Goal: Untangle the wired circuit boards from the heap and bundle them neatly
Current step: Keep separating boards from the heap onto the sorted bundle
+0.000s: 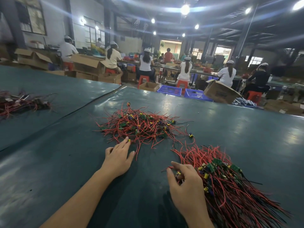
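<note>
Heap (141, 125) at fingertips of flat-open left hand (118, 156) — bundle (230, 186) in curled right hand (185, 185)

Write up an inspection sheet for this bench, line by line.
Surface: dark green table cover, glossy, with a seam at left.
Job's things: tangled heap at centre; aligned bundle at near right.
Clutter: second wire pile at far left; one stray board beside the heap.
Grippers: left hand flat, a fingertip touching the heap's near edge; right hand curled on the bundle's board end.
Cables: red and black wires, knotted in the heap, fanned out from the bundle.
Surroundings: seated workers, cardboard boxes, blue crates beyond the table.
</note>
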### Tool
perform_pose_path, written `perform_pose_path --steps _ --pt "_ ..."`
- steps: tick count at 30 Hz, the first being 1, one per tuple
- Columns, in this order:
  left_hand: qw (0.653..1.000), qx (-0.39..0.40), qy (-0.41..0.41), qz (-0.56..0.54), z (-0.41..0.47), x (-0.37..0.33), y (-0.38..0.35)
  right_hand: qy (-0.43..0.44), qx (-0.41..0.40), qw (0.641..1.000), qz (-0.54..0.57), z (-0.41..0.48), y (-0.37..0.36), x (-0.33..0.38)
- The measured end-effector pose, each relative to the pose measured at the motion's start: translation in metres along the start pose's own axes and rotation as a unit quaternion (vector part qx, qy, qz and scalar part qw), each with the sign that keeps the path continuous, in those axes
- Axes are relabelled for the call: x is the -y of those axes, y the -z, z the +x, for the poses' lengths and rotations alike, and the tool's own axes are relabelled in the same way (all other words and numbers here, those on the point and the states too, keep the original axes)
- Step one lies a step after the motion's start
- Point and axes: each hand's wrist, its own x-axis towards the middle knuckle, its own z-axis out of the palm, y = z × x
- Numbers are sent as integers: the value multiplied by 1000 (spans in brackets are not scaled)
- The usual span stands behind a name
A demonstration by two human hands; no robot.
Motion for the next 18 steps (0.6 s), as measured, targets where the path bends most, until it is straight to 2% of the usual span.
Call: perform_pose_path --steps 2,4,7,10,12,15,18 --pt "999 -33 2 -41 0 -3 2 -2 6 1000 -1 0 0 0" --pt "985 -110 -8 -135 -1 -7 6 -6 10 1000 1 0 0 -1" --pt "930 -249 -38 -267 -7 -14 16 -14 11 1000 5 1 1 -1" --pt "880 -335 -80 -326 -17 -24 27 -22 21 999 15 1 0 -2" --pt "851 -379 -137 -336 -25 -32 34 -27 26 999 33 1 0 -2" --pt "827 -398 -256 -305 -38 -48 40 -58 28 992 111 2 0 2" --pt "821 -361 -327 -298 -49 -65 37 -93 57 972 207 4 -2 7"
